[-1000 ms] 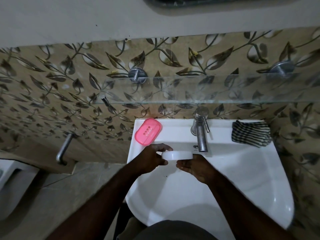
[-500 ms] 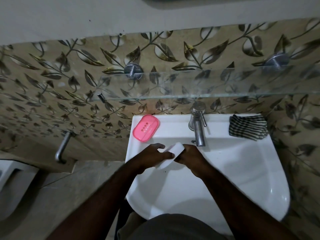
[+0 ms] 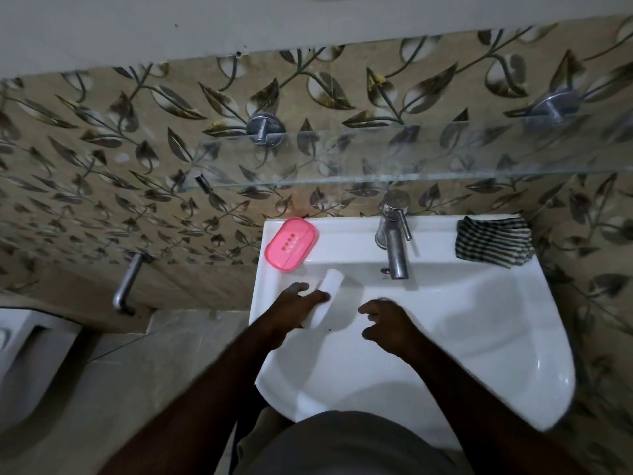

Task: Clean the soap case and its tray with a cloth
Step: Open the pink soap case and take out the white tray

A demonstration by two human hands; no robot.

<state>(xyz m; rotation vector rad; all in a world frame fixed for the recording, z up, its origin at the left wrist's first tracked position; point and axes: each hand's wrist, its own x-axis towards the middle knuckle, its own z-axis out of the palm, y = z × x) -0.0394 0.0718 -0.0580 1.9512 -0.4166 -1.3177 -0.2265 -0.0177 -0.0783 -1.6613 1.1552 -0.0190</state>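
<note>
Left hand [image 3: 294,303]: grips the white soap case [image 3: 325,299]; case tilted on edge over the sink [image 3: 479,337] basin
Right hand [image 3: 387,320]: over the basin, apart from the case; fingers loosely curled, holding nothing
Pink tray [image 3: 291,244]: flat on the sink's back ledge, left of the tap [image 3: 394,245]
Striped cloth [image 3: 493,241]: folded on the ledge, right of the tap

We can read no text, label, brand or number anywhere here; a faint mark under the slots of the pink soap tray [image 3: 291,244] is too small for us to make out
</note>
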